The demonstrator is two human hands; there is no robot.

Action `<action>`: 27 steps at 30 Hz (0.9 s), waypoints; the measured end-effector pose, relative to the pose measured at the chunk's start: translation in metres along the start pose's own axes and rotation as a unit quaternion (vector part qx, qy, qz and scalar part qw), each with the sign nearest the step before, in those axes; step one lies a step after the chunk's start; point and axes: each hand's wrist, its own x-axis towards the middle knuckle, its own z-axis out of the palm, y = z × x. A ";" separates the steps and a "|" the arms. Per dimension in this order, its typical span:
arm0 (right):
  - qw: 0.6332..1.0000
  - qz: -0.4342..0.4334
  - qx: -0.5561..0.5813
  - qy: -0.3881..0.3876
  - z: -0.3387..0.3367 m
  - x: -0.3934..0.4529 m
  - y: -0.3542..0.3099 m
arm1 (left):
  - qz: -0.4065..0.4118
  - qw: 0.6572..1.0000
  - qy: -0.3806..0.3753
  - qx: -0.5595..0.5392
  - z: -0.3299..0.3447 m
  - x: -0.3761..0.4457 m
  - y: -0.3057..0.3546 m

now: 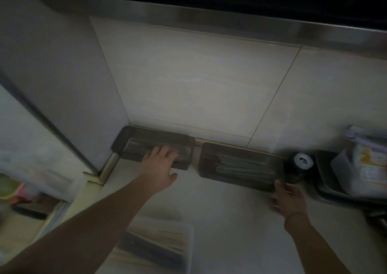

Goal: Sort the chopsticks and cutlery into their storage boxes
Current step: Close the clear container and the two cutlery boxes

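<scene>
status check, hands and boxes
Left hand flat on left box. Right hand gripping right box corner. Black can beside right box.

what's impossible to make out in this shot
- Left box, head view: contents unreadable through the dark lid, dim light and the left hand resting on it.
- Right box: long pale pieces inside, type blurred; right hand covers its near corner.
- Clear container at the bottom: motion-blurred.
</scene>
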 end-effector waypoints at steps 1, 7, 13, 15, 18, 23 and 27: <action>0.999 0.024 0.013 -0.017 0.002 -0.001 0.000 | 0.011 1.000 -0.002 0.016 -0.001 -0.001 -0.002; 0.992 0.096 0.062 -0.052 0.004 -0.013 -0.001 | 0.082 0.992 0.040 0.088 -0.014 0.012 0.000; 0.993 0.104 0.052 0.019 0.015 -0.036 0.007 | 0.182 0.975 0.046 0.123 -0.022 0.009 -0.004; 0.997 0.067 0.034 0.011 0.027 -0.057 0.010 | 0.206 0.968 0.041 0.136 -0.014 0.005 -0.005; 0.996 0.001 -0.010 -0.090 0.051 -0.091 0.012 | 0.236 0.961 0.021 0.140 -0.006 -0.004 0.001; 0.971 -0.045 -0.070 -0.223 0.113 -0.120 -0.015 | 0.148 0.988 0.037 0.025 -0.013 -0.023 -0.011; 0.973 -0.038 -0.098 -0.207 0.151 -0.116 -0.037 | -0.102 0.992 -0.004 -0.071 -0.013 -0.039 -0.067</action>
